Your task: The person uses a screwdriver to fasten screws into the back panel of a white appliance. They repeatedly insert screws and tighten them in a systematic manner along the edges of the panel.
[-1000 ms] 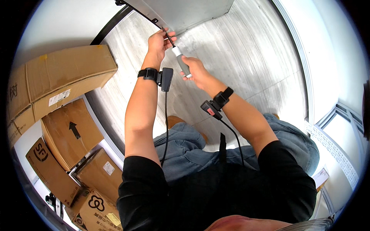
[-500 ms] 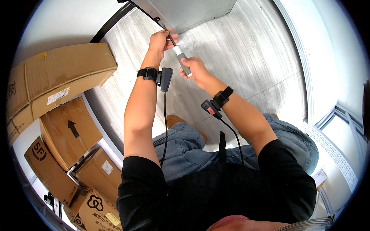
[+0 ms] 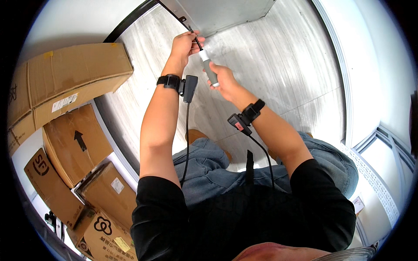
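Brown cardboard boxes [image 3: 65, 82] stacked at left, white labels [image 3: 64, 102], black arrow mark [image 3: 79, 140] on one

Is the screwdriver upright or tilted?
Tilted. The right hand grips the grey handle of the screwdriver; its shaft slants up-left to the left hand.

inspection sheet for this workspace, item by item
surface: pale grey wood-grain floor, lit patches, person seated on it
job's things: screwdriver with grey handle and white collar, its thin dark shaft pointing up toward the edge of a grey metal panel
clutter: cardboard boxes stacked at the left
grippers: left hand pinches the shaft near the tip; right hand grips the handle
cables: black cables hang from the wrist-worn devices on both forearms
surroundings: white wall and white frame at the right
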### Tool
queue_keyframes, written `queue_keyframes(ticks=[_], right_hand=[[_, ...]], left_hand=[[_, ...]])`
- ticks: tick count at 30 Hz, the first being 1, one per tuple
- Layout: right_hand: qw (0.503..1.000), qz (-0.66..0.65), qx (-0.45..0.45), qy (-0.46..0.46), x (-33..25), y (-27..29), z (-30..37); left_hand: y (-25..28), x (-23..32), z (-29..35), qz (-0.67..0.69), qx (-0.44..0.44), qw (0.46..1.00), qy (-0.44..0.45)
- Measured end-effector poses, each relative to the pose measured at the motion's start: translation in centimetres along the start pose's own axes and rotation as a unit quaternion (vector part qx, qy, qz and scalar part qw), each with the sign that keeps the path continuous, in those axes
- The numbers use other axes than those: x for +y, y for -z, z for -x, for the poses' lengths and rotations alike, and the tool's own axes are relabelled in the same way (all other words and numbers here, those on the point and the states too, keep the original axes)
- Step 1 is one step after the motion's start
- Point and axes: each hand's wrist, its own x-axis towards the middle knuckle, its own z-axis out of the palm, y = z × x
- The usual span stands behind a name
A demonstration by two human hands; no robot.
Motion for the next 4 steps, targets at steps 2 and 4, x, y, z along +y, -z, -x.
queue_keyframes(ticks=[2, 4], right_hand=[[0.998, 0.046, 0.033, 0.027, -0.29, -0.67, 0.01], [0.997, 0.067, 0.026, 0.023, 0.50, -0.33, -0.65]], left_hand=[[0.12, -0.11, -0.19, -0.020, 0.014, 1.000, -0.001], [0.13, -0.20, -0.77, -0.052, 0.038, 0.998, 0.006]])
